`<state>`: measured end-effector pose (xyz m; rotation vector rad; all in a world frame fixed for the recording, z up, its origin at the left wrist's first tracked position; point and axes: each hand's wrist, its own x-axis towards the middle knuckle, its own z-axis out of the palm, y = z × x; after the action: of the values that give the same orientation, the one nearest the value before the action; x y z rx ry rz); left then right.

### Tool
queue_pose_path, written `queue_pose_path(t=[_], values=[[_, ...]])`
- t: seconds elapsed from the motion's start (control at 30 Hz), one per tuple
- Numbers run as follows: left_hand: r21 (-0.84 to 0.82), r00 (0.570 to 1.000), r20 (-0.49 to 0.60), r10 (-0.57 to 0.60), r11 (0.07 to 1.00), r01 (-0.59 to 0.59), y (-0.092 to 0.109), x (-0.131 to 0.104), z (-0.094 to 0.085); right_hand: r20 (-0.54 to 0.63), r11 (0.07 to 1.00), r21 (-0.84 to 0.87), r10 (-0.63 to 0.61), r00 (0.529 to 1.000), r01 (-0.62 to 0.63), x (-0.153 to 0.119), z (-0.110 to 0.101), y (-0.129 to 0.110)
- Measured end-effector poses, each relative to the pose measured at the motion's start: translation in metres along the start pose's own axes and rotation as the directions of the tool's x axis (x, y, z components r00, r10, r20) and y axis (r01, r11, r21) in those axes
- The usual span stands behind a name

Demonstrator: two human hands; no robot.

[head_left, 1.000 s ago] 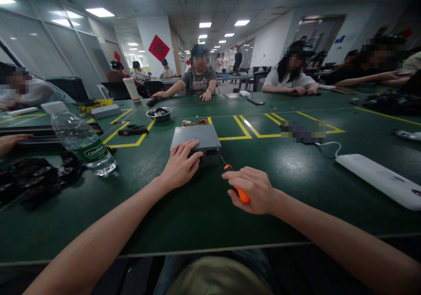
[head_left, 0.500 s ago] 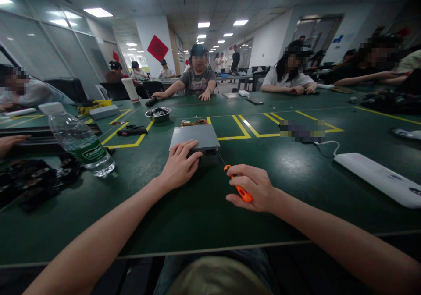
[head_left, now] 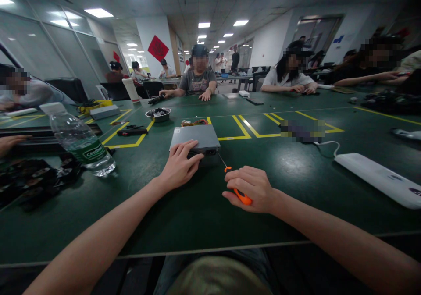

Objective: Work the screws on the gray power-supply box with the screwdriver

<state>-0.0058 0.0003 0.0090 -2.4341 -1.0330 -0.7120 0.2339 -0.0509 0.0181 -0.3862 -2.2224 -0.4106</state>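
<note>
A water bottle (head_left: 77,133) stands on the bench (head_left: 171,229). A metal bowl (head_left: 158,119) holds small pieces (head_left: 160,112). A red poster (head_left: 158,50) hangs on a pillar (head_left: 144,30).

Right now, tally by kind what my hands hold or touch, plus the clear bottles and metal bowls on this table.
Screwdriver, in right hand: 1
Metal box, under left hand: 1
Clear bottle: 1
Metal bowl: 1
Total: 4

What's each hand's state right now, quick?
Left hand: open, laid on the box at its near edge.
Right hand: closed, holding the screwdriver by its handle.
</note>
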Motion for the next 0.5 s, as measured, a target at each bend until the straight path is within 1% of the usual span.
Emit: queue_pose_path(t=[0.2, 0.27, 0.4, 0.5], values=[[-0.021, 1.000, 0.000, -0.009, 1.000, 0.009, -0.0003, 0.0001, 0.0008, 0.026, 0.989, 0.079, 0.125, 0.992, -0.127, -0.0079, 0.0047, 0.0004], [-0.024, 1.000, 0.001, -0.016, 1.000, 0.016, -0.0004, -0.0001, 0.0014, 0.014, 0.990, 0.069, 0.123, 0.992, -0.124, -0.0077, 0.0036, 0.0005], [-0.011, 1.000, 0.002, -0.019, 1.000, 0.019, -0.0006, -0.0006, 0.0021, 0.008, 0.998, 0.018, 0.059, 0.998, -0.059, -0.0039, -0.0012, 0.0006], [-0.001, 1.000, 0.007, -0.015, 1.000, 0.015, -0.0005, -0.0005, 0.0016, 0.019, 0.998, -0.009, 0.064, 0.998, -0.064, -0.0031, -0.0017, 0.0008]])
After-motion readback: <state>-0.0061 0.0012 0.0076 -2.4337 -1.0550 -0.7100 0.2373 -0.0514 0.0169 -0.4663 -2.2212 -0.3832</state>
